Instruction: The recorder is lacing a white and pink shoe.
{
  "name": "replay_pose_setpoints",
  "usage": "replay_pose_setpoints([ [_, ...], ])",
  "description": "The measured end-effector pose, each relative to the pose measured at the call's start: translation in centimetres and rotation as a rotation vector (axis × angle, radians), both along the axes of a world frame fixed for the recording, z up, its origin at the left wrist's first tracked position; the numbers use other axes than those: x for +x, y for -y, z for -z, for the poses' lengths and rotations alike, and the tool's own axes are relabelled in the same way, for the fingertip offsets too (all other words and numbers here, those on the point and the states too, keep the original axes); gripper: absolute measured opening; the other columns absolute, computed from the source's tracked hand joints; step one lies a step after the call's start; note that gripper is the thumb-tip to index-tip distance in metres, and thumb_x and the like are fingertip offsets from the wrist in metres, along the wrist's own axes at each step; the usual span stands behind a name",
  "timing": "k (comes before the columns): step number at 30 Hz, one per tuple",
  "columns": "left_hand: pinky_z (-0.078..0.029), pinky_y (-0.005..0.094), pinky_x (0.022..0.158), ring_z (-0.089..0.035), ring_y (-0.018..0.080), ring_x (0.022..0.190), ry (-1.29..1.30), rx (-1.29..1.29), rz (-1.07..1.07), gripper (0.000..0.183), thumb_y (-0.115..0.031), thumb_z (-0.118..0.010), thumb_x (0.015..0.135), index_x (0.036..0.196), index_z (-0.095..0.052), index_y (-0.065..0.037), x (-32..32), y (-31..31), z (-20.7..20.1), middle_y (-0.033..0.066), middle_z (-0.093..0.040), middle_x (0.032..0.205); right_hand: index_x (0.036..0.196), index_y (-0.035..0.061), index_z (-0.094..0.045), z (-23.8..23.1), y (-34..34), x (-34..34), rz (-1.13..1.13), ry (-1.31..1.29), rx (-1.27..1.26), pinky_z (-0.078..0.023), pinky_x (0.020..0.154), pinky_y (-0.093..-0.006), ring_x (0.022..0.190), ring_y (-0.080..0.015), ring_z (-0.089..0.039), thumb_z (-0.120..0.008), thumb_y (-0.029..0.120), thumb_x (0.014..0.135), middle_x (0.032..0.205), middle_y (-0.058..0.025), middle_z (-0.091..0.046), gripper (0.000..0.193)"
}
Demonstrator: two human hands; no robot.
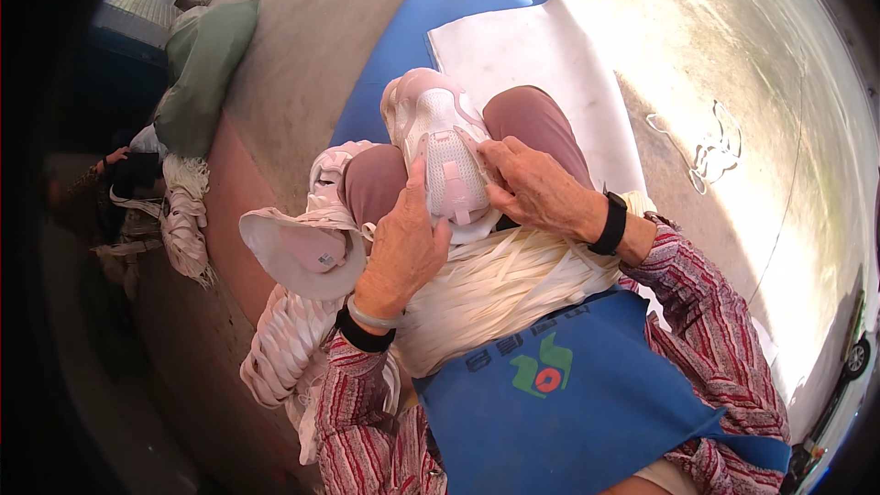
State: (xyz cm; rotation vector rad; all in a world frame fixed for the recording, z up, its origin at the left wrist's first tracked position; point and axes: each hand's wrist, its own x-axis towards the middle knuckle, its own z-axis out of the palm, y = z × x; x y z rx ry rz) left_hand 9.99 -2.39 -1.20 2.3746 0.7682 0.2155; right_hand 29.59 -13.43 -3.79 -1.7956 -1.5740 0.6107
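Note:
A pink and white sneaker upper [451,156] rests on my lap between my knees, its tongue facing up. My left hand [410,240] grips its left edge, index finger stretched along the side and thumb near the tongue's end. My right hand [536,181] pinches the right eyelet edge with thumb and fingers; the fingertips partly hide what they hold. A thick bundle of cream flat laces [513,277] lies across my lap, just below the upper. Another pink and white upper [316,252] sits beside my left knee.
A blue apron [550,412] covers my lap. Braided pale laces [284,348] hang at my left. Ahead lie blue and white sheets [532,55]; loose white laces [715,151] are on the floor at right. A green sack [211,69] and another person's hand [116,156] appear at left.

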Motion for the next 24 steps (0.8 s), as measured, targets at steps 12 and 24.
replay_pose_setpoints([
  [12, -0.052, 0.0495, 0.077, -0.063, 0.0468, 0.090, -0.131, 0.007, 0.019, 0.090, -0.007, -0.068, 0.083, 0.151, -0.010, 0.005, 0.8, 1.4, 1.9, 0.0289, -0.057, 0.108, 0.112, -0.0044, -0.049, 0.3, -0.6, -0.4, -0.021, -0.097, 0.065, -0.050, 0.073, -0.0425, 0.079, -0.0371, -0.059, -0.056, 0.002, 0.083, 0.090, -0.0218, -0.056, 0.031],
  [24, -0.053, 0.0474, 0.072, -0.064, 0.0434, 0.086, -0.122, 0.136, -0.008, 0.083, -0.006, -0.066, 0.085, 0.150, -0.017, 0.005, 1.0, 1.8, 2.1, 0.0271, -0.056, 0.108, 0.107, -0.0058, -0.051, -1.0, -1.3, 1.0, -0.043, -0.036, 0.008, -0.049, 0.073, -0.0414, 0.079, -0.0354, -0.058, -0.057, 0.002, 0.082, 0.086, -0.0199, -0.056, 0.026],
])
